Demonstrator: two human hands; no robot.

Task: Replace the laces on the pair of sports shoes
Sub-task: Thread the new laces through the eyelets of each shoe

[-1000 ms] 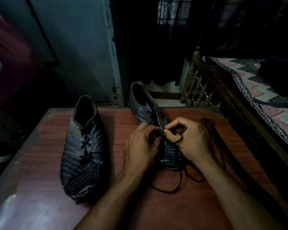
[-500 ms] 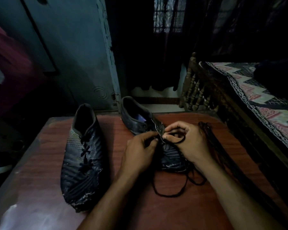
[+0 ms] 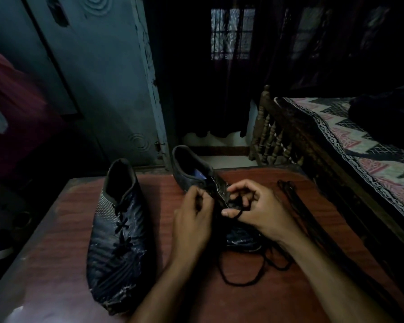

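Over the right shoe (image 3: 197, 176), both hands' grip pinches the lace (image 3: 239, 275).

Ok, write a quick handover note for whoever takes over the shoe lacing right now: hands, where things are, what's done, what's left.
Left hand: pinches the black lace at the right shoe.
Right hand: holds the black lace, looped over a finger; slack trails on the table.
Left shoe: lies beside it, laced, untouched.
Spare laces: bundle at the table's right side.
Done: the right shoe's lace looks partly worked; too dark to tell how many eyelets.
Left: finish that shoe, then check the other.
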